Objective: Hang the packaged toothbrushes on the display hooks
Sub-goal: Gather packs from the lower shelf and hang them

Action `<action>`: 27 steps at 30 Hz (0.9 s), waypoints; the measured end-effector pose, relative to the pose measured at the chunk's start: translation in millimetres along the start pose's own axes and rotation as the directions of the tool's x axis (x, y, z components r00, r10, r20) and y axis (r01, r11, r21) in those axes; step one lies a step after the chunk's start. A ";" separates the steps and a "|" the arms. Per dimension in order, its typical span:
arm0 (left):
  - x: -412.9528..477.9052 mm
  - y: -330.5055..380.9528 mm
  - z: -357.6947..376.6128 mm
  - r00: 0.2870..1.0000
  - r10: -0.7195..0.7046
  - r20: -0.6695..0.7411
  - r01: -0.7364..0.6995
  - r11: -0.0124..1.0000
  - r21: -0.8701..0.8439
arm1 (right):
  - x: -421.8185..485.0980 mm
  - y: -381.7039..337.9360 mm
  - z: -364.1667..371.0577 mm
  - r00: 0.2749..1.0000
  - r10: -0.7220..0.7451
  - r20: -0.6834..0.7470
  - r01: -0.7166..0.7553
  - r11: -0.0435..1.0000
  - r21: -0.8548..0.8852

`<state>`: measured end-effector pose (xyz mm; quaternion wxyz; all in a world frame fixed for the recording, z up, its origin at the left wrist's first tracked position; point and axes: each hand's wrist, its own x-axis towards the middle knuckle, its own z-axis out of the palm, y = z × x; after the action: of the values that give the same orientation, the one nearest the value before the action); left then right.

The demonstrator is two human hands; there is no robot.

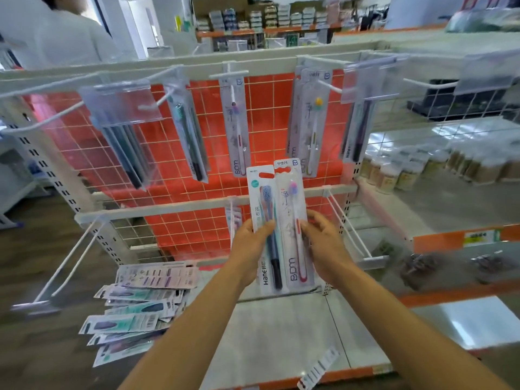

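the fingers of the left hand (pixel 249 246) are hidden behind the hane pack (pixel 263 209); only its thumb shows, pressed on the card's front. the right hand (pixel 323 243) pinches the right edge of the bdm pack (pixel 292 215), thumb in front, fingers curled behind. the 2 packs stand upright side by side with their edges touching, at the centre of the view before the red wire grid (pixel 174 175), held clear of every hook. their small print is too blurred to read. a person in a pale top (pixel 56 32) at 11 o'clock is cut off by the frame edge, and the stocked shelves (pixel 253 18) at 12 o'clock are out of focus.

the rack rises from a pale base shelf (pixel 281 333) with an orange front edge, in a shop aisle with dark flooring at 9 o'clock.

on the top rail hang a purple-bristled pack (pixel 239 128) at 12 o'clock and a yellow-bristled pack (pixel 312 122) at 1 o'clock. clear tag holders (pixel 121 102) cover the tops of the dark packs at 10 and 2 o'clock. bare white hooks (pixel 349 223) jut from the lower rail at 3 and 8 o'clock. the held cards partly cover a hung pack (pixel 235 220) just behind them. a loose pile of packs (pixel 140 308) lies at 7 o'clock, 1 stray pack (pixel 319 367) at 5 o'clock, and jars (pixel 408 170) line the next shelf at 3 o'clock.
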<state>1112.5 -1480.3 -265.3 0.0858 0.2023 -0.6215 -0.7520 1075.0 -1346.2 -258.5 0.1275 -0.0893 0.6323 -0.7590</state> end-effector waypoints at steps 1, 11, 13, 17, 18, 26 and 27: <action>-0.3 0.6 -0.1 1.000 0.014 -0.011 -0.014 1.000 0.019 | 1.4 0.0 0.2 1.000 0.004 0.014 -0.004 1.000 0.004; -3.4 3.2 -0.5 0.991 0.056 -0.122 -0.053 0.998 0.024 | 11.9 -1.0 1.3 0.989 0.056 0.139 -0.063 0.997 0.044; -4.7 3.9 -2.0 0.988 0.059 -0.140 -0.057 0.998 0.021 | 13.6 -0.9 2.7 0.988 0.068 0.139 -0.073 0.997 0.029; -8.2 5.3 -4.1 0.985 0.086 -0.151 -0.086 0.996 0.006 | 15.5 0.3 8.3 0.988 0.064 0.139 -0.066 0.998 0.008; -9.8 5.9 -4.7 0.983 0.097 -0.154 -0.099 0.995 -0.003 | 15.5 0.7 10.4 0.990 0.058 0.126 -0.057 0.998 -0.018; -11.2 19.0 -23.5 0.973 0.128 -0.194 -0.129 0.992 0.006 | 15.3 -2.9 37.2 0.997 0.002 0.080 0.004 0.997 -0.073; -9.0 22.1 -28.1 0.970 0.135 -0.200 -0.136 0.991 0.006 | 15.3 -4.2 41.7 0.998 -0.011 0.068 0.016 0.998 -0.068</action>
<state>1129.4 -1506.8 -246.2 0.1997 0.2336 -0.6192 -0.7225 1072.5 -1389.3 -247.1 0.1406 -0.1236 0.6528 -0.7340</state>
